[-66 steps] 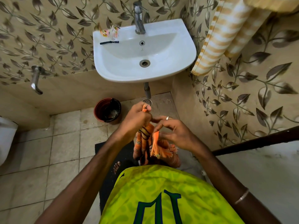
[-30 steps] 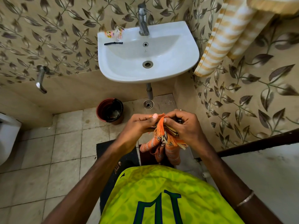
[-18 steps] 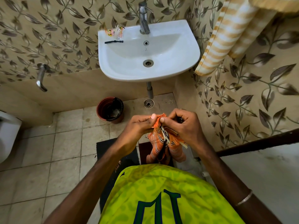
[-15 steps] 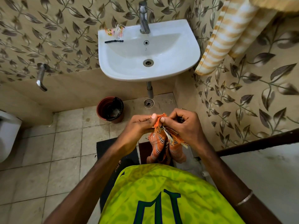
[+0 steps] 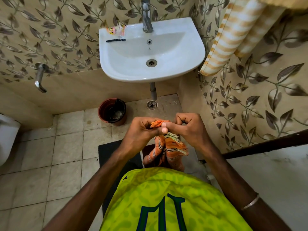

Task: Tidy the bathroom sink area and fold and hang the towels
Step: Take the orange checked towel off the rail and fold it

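Orange towel hangs limp and light at six o'clock below my left hand and right hand. Both pinch its fringed top edge; I judge matched corners the surest hold.

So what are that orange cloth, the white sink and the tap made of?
The orange striped fringed towel, pinched by the left hand and right hand, looks like woven cotton: loose thread fringe, soft folds. The glossy white sink looks like glazed ceramic. The shiny silver tap seems chromed metal, mirror-like.
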Demonstrator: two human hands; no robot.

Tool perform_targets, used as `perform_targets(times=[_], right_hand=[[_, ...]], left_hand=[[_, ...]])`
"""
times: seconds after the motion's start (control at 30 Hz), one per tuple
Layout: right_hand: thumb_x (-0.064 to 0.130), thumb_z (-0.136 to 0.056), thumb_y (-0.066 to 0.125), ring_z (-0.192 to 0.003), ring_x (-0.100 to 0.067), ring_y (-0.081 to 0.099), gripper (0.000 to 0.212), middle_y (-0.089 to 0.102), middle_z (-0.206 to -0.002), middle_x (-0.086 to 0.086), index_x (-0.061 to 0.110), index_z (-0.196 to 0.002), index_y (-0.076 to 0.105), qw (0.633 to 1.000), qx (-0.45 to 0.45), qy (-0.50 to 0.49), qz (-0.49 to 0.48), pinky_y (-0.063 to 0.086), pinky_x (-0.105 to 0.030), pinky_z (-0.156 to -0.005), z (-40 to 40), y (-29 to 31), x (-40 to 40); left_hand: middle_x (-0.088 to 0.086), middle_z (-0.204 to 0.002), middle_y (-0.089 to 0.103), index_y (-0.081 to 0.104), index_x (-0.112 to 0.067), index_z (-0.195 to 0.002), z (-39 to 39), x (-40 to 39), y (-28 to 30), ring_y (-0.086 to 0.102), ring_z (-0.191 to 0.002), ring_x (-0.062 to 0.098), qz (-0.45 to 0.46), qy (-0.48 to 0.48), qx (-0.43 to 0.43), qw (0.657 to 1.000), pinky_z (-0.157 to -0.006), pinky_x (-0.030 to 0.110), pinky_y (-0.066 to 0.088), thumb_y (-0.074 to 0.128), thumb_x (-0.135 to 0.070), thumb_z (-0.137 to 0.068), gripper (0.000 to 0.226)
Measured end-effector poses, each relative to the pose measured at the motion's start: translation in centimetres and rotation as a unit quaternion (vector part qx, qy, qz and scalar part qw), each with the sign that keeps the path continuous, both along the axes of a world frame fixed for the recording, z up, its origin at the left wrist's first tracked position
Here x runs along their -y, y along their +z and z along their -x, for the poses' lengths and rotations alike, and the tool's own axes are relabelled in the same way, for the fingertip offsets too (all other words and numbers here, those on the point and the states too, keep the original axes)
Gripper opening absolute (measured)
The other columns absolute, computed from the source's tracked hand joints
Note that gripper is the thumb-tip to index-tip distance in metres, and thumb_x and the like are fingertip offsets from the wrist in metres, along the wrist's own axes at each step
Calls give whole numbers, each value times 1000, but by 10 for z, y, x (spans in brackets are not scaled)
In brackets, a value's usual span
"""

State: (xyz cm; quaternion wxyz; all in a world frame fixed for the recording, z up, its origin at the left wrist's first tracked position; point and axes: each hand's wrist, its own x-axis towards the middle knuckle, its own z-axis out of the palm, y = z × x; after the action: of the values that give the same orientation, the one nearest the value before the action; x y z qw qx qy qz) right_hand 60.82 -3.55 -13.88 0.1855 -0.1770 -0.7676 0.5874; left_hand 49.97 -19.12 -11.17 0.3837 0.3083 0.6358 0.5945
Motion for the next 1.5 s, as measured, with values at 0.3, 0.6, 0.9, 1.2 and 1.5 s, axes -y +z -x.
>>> perform_targets(times=[0.3,0.6,0.9,1.2,1.5], right_hand=[[36,-87,68,-56,-16,47,34,51,-59,-2,15,-63,57,984,-4,114,136,39,-25,-56,3,-6,-6],[10,-78,83,-81,-12,66,33,72,-96,1,25,-106,71,995,-24,92,-1,54,-28,-75,-5,-13,-16],[5,-82,75,-65,-10,58,56,60,-71,5,22,-133,60,985,-30,155,77,49,-26,-61,-3,-9,-12],[30,-89,70,-96,-18,73,24,77,-101,-1,17,-108,76,980,57,186,51,59,-39,-80,1,-16,-15],[25,-82,80,-97,-20,76,28,78,-103,-2,15,-108,75,974,65,160,147,59,-33,-79,1,-40,-19]], left_hand=[[5,-89,78,75,-3,-99,7,-1,7,75,-88,23,-4,-10,-16,1000,-80,29,59,71,-8,-81,19],[1,-86,76,76,-9,-94,21,5,12,71,-84,19,51,-10,-109,993,-73,32,57,64,-10,-93,12],[-9,-93,73,73,-24,-100,25,6,22,70,-90,7,62,-50,-244,967,-74,27,57,63,-21,-95,12],[-15,-90,71,74,-19,-104,27,8,30,68,-87,0,74,-63,-326,940,-71,18,53,57,-31,-92,24],[-21,-90,67,74,-19,-105,36,15,34,67,-90,-3,83,-42,-347,933,-71,11,50,62,-17,-96,15]])
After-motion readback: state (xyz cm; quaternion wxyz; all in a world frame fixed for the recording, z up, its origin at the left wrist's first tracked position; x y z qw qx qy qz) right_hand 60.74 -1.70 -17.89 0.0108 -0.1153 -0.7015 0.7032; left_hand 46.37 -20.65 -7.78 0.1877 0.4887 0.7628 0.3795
